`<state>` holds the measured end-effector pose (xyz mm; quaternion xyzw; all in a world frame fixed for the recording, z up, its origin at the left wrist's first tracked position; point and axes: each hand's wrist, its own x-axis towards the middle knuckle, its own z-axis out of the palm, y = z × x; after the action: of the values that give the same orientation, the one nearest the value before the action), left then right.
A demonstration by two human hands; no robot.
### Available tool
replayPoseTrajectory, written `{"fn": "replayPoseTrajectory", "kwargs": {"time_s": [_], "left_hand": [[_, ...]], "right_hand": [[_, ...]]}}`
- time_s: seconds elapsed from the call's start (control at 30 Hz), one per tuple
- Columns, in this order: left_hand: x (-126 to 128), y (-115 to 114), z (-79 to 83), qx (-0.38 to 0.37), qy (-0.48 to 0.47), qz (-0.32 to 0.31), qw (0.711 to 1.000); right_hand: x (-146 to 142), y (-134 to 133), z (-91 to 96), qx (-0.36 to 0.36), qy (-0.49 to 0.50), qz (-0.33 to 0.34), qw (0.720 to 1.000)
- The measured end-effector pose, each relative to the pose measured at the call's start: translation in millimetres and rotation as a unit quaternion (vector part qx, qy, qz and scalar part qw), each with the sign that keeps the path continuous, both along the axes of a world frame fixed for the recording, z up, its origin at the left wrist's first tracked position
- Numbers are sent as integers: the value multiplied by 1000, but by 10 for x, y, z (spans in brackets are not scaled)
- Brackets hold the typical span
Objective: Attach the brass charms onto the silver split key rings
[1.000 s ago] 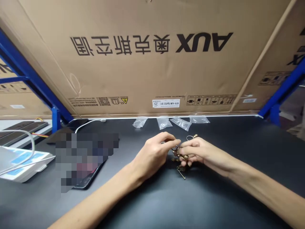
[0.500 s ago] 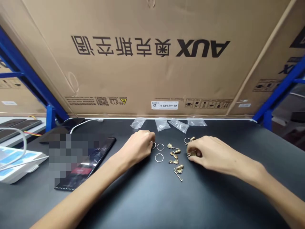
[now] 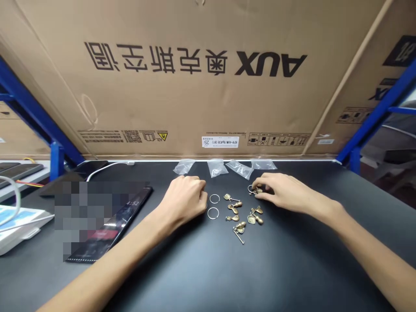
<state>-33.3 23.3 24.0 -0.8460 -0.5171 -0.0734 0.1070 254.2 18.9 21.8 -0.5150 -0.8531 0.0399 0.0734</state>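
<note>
My left hand (image 3: 186, 197) rests on the black tabletop with its fingers curled in; whatever they hold is mostly hidden, though a thin sliver of metal shows at the fingertips. Beside it lie two bare metal rings, the upper ring (image 3: 214, 199) and the lower ring (image 3: 213, 213). The thumb and fingers of my right hand (image 3: 281, 188) close around a key ring with brass charms (image 3: 250, 189). Just in front of that hand lies a cluster of brass charms (image 3: 251, 219). Between the hands are several more small charms, including a key-shaped charm (image 3: 238, 236).
Clear plastic bags (image 3: 239, 169) lie along the back edge, before a large cardboard carton (image 3: 195, 99). A phone (image 3: 130, 221), partly blurred out, is at the left, with a white box (image 3: 22, 225) and a white cable (image 3: 107, 167). Blue posts (image 3: 56, 160) stand at both sides.
My right hand has moved back from the charm cluster, which now lies uncovered, to the key ring behind it. My left hand stays about where it was. The view has shifted slightly.
</note>
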Motion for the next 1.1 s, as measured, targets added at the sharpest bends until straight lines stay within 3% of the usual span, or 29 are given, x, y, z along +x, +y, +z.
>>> {"fn": "replayPoseTrajectory", "kwargs": {"time_s": [0.23, 0.37, 0.5, 0.73, 0.9, 1.1], "left_hand": [[23, -22, -42, 7, -40, -21, 999], [65, -51, -80, 6, -156, -55, 986], [150, -137, -91, -18, -310, -114, 944], [308, -319, -35, -193, -472, -128, 851], [326, -332, 15, -296, -551, -90, 775], [319, -315, 7, -325, -586, -88, 737]], "right_hand": [[-24, 25, -103, 52, -9, 54, 997], [-51, 15, -32, 67, 62, 24, 996], [-169, -66, 73, 62, 178, 17, 982], [-459, -288, 98, -62, 381, 26, 922], [-525, -333, 61, -126, 437, 0, 891], [-646, -411, -2, -172, 435, 22, 884]]}}
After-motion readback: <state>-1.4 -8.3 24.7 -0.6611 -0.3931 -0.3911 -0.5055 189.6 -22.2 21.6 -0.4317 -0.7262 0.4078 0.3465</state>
